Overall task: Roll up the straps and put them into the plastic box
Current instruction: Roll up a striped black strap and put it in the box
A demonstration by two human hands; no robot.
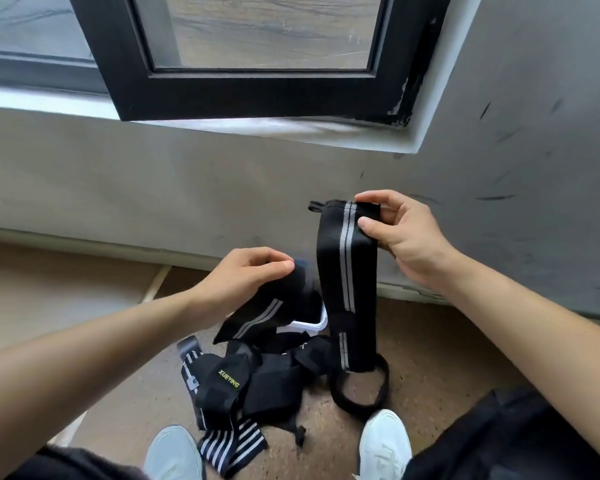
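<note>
Both hands [404, 233] pinch flat woven black strap [347, 268], grey-striped.

Black-framed window [257, 81], grey scuffed wall [534, 133], speckled brown floor [430, 358]

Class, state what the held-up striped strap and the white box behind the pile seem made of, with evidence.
Strap: probably woven elastic fabric, matte black with grey stripes; it hangs limp from the right hand. Box: probably plastic; its white rim looks smooth and rigid, mostly hidden.
</note>
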